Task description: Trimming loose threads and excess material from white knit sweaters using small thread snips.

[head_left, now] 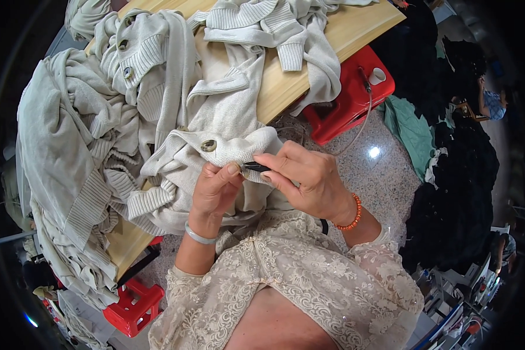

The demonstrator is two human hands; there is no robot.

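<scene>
A beige knitted cardigan point(245, 143) hangs over the near edge of the table and reaches down to my lap. A large brown button point(208, 146) shows on it just above my hands. My left hand point(216, 189) pinches the cardigan's edge between thumb and fingers. From the right, my right hand point(309, 181) grips a small black hand tool point(255, 167), its tip at the fabric beside my left thumb. Fingers cover most of the tool, so its exact kind is hidden.
More beige knitwear point(70, 146) lies heaped on the wooden table point(356, 29) and hangs off its left side. A red stool point(367, 81) at the right carries a white cup point(377, 76) and a cable. Another red stool point(134, 306) stands lower left. Dark cloth point(455, 192) is piled at the right.
</scene>
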